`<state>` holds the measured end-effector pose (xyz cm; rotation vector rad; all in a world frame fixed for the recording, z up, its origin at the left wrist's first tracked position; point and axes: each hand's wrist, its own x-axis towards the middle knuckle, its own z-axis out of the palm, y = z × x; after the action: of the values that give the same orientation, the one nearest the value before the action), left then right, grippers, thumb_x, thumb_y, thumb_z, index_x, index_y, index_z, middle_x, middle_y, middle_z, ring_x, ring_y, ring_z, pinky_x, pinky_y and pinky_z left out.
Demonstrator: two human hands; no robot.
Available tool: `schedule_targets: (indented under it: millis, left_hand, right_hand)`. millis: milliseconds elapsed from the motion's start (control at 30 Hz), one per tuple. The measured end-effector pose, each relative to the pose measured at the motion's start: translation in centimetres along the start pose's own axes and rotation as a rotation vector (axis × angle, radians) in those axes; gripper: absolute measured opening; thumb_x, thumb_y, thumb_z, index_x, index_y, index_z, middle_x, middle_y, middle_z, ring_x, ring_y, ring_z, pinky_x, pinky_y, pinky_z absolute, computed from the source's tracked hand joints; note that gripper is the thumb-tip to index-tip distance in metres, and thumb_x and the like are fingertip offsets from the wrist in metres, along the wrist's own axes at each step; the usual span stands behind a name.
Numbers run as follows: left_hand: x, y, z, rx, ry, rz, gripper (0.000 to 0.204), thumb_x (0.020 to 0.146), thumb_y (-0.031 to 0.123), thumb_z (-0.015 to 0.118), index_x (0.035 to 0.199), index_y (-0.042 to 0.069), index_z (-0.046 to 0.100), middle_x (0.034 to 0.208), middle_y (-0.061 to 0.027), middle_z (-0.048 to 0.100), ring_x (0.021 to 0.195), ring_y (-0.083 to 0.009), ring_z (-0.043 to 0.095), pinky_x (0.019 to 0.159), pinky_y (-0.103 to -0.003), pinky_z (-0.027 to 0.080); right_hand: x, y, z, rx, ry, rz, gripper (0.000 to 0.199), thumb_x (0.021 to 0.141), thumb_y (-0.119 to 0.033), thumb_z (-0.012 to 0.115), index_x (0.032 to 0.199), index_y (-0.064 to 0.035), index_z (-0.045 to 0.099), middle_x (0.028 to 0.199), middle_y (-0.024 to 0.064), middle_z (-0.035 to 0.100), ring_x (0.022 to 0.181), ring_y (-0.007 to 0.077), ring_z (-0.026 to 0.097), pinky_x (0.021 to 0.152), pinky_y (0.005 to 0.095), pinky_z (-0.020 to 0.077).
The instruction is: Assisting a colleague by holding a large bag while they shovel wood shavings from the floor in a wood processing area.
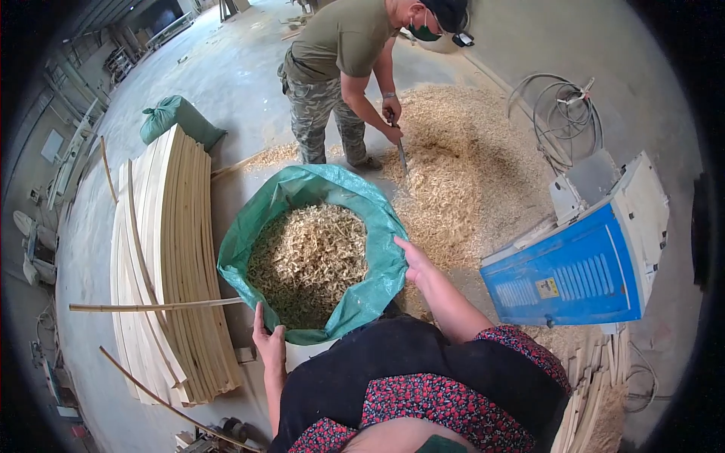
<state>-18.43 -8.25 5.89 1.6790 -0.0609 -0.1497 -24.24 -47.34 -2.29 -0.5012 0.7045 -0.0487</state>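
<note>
- Head view: a green sack (pixel 385 226) stands wide-mouthed in front of the person, its rim spread into a rough ring.
- Inside it, pale curled wood shavings (pixel 310 249) are heaped toward the middle, below the rim; the sack wall shows all around them.
- The right hand (pixel 415 263) is closed at the sack's right edge, a digit laid over the plastic and the rest partly hidden behind it.
- The left hand (pixel 269 343) is at the lower left edge, partly open, thumb and finger apart; whether it grips the plastic, I cannot tell.
- Beyond the sack, a co-worker (pixel 343 60) bends over with both hands on a tool handle (pixel 402 155), its lower end in a large shavings pile (pixel 453 181) on the floor.
- A second green sack (pixel 181 122), bulging and gathered shut at its neck, lies behind a stack of boards (pixel 181 264); its contents are hidden.
- To the right, a blue machine housing (pixel 563 272) with vent slots stands near the pile, and a coiled cable (pixel 566 121) is beyond it.
</note>
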Motion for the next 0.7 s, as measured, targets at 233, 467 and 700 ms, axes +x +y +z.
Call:
schedule_targets:
  millis: [233, 467, 700]
  left_hand:
    - [0.05, -0.31, -0.17, -0.010, 0.008, 0.005, 0.073, 0.069, -0.014, 0.048, 0.141, -0.001, 0.041, 0.131, -0.0074, 0.051, 0.097, -0.0121, 0.054, 0.079, -0.020, 0.044]
    - [-0.15, 0.26, 0.11, -0.019, 0.003, -0.014, 0.073, 0.069, -0.014, 0.049, 0.141, -0.001, 0.040, 0.132, -0.0086, 0.051, 0.102, -0.0132, 0.054, 0.081, -0.021, 0.044]
    - [-0.19, 0.41, -0.09, 0.000, 0.014, -0.012, 0.074, 0.069, -0.014, 0.049, 0.141, -0.001, 0.040, 0.133, -0.0089, 0.051, 0.104, -0.0143, 0.055, 0.083, -0.022, 0.044]
  right_hand:
    - [-0.59, -0.24, 0.62, 0.010, 0.014, 0.019, 0.039, 0.095, -0.027, 0.054, 0.121, 0.0013, 0.054, 0.115, 0.0162, 0.063, 0.102, 0.0304, 0.063, 0.089, 0.0485, 0.0509]
    - [-0.40, -0.25, 0.20, 0.001, 0.021, 0.008, 0.041, 0.095, -0.028, 0.054, 0.123, 0.0014, 0.053, 0.117, 0.0166, 0.062, 0.104, 0.0310, 0.062, 0.092, 0.0486, 0.0496]
    - [-0.33, -0.24, 0.48, -0.002, 0.007, 0.012, 0.043, 0.095, -0.029, 0.053, 0.126, 0.0006, 0.051, 0.119, 0.0173, 0.061, 0.107, 0.0317, 0.061, 0.095, 0.0496, 0.0479]
